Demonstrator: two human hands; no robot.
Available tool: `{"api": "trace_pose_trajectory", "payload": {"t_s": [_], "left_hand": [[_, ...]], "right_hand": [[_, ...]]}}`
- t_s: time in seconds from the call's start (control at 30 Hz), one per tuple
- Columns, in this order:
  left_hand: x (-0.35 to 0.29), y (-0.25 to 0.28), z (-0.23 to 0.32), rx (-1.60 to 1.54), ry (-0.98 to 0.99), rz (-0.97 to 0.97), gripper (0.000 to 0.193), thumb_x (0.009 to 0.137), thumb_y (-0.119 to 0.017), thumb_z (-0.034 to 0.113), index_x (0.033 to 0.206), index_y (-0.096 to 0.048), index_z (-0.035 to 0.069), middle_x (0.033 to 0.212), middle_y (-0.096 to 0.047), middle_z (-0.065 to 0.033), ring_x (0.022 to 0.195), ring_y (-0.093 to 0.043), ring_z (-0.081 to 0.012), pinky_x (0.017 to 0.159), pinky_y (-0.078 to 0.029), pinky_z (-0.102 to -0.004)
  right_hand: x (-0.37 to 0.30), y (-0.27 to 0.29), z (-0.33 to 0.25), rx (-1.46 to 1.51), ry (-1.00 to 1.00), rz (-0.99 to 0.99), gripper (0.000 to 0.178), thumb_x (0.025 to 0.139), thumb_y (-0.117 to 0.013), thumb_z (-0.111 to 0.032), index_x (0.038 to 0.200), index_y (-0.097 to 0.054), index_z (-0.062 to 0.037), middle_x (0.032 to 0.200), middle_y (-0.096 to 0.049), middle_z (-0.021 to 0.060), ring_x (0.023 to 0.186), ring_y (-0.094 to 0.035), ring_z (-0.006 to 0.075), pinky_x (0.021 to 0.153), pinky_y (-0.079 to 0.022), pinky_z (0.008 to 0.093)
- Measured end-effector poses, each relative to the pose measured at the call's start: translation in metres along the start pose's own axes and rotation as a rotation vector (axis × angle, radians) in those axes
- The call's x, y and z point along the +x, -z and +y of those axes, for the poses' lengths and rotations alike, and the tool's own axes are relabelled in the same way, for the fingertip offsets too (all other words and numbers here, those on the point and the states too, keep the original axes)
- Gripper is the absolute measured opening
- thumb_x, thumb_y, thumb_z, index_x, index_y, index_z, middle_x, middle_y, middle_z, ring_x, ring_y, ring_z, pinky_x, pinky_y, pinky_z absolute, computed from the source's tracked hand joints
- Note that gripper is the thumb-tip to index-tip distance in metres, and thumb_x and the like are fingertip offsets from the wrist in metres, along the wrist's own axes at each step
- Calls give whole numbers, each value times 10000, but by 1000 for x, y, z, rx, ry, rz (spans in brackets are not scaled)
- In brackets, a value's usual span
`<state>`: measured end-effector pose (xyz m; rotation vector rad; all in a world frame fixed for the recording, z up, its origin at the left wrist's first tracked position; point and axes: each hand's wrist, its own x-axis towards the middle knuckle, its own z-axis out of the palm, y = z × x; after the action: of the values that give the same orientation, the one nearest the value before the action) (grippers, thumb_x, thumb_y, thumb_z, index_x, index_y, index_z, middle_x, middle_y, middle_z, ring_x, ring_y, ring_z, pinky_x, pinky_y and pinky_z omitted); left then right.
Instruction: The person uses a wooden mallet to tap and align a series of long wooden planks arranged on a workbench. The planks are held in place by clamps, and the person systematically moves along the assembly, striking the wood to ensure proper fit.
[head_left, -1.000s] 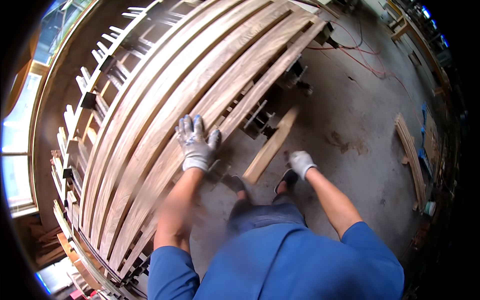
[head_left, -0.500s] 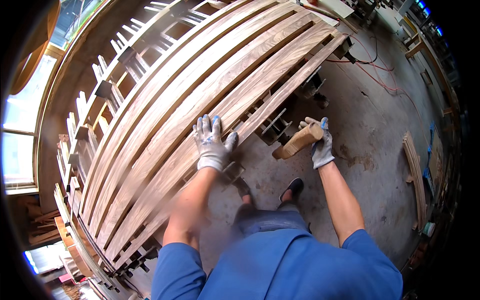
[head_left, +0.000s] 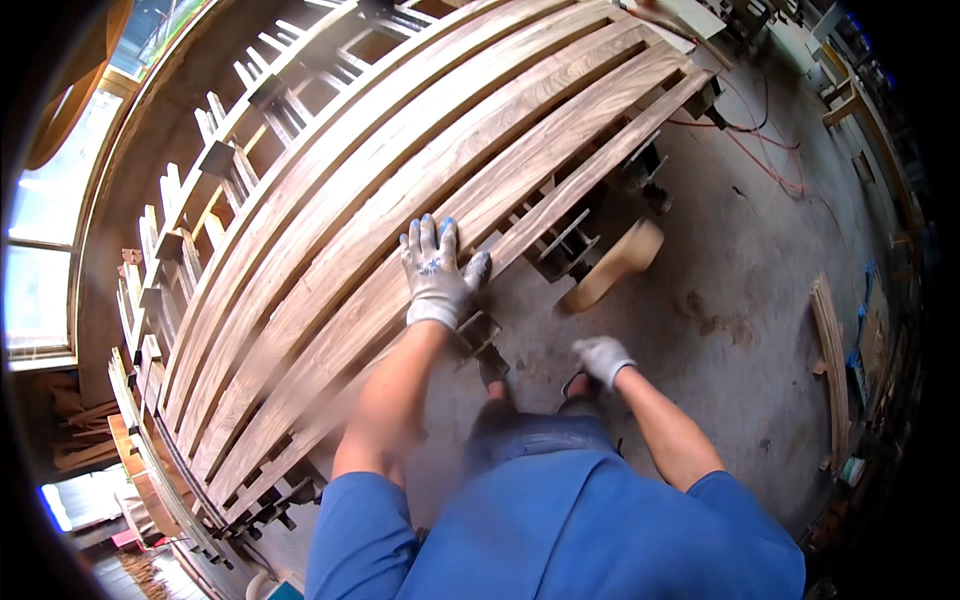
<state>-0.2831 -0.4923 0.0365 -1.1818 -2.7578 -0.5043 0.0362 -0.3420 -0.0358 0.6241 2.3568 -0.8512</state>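
My left hand (head_left: 437, 275), in a pale work glove with blue-marked fingertips, lies flat with fingers spread on a long wooden slat (head_left: 530, 195) near the front edge of a slatted rack. My right hand (head_left: 603, 360), also gloved, hangs above the floor in front of my legs, apart from the rack. Motion blurs its fingers, so I cannot make out how they are bent. Beyond it, a pale, curved wooden block (head_left: 620, 262) tilts beside the rack's edge, separate from the hand. Whether the block is fixed to the metal clamp (head_left: 565, 250) next to it is unclear.
Several parallel slats stretch from lower left to upper right over metal clamps and bars (head_left: 215, 160). Red hoses (head_left: 770, 165) run across the concrete floor (head_left: 715, 380). Thin wooden strips (head_left: 830, 360) are stacked at the right, and a window (head_left: 42, 260) stands at the left.
My right hand has left the wooden block and moved down and left. The block stays by the clamp, blurred. My left hand still rests on the slats.
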Motion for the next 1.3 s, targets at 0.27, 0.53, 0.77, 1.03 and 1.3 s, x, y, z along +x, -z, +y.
{"api": "trace_pose_trajectory", "payload": {"t_s": [0.27,0.53,0.77,1.03,1.3], "left_hand": [[6,5,6,0,-1,-25,826,930,-722,579,1564,-537,82,1660,-387,-309,1572,-303,-503,1307,-164,-647],[4,6,5,3,18,-40,827,932,-720,582,1563,-537,81,1661,-388,-305,1575,-299,-497,1308,-163,-647],[8,7,10,0,9,-55,835,937,-715,587,1576,-524,86,1677,-365,-304,1590,-277,-488,1316,-147,-632],[4,3,6,14,26,-44,841,939,-710,588,1583,-520,83,1677,-367,-308,1589,-278,-489,1313,-151,-636],[10,7,5,6,15,-29,835,951,-681,595,1579,-522,67,1689,-366,-288,1597,-263,-477,1324,-130,-616]], "right_hand": [[45,75,90,1620,-304,541,1070,967,-475,-881,1553,-536,13,1488,-630,236,1301,-654,355,1155,-477,496],[28,110,23,1262,-180,1013,823,1046,-520,-746,1457,-647,-44,1391,-701,152,1251,-661,302,1150,-472,460],[85,103,69,2206,49,635,713,1044,-588,-687,1475,-626,-120,1378,-687,81,1265,-622,264,1155,-469,456],[-44,125,-85,517,361,1202,551,1059,-639,-523,1271,-695,-18,1208,-717,155,1175,-688,332,1028,-529,449],[-18,-5,-32,934,-135,-188,376,1033,-633,-310,939,-767,29,847,-798,163,779,-782,242,775,-625,424]]}}
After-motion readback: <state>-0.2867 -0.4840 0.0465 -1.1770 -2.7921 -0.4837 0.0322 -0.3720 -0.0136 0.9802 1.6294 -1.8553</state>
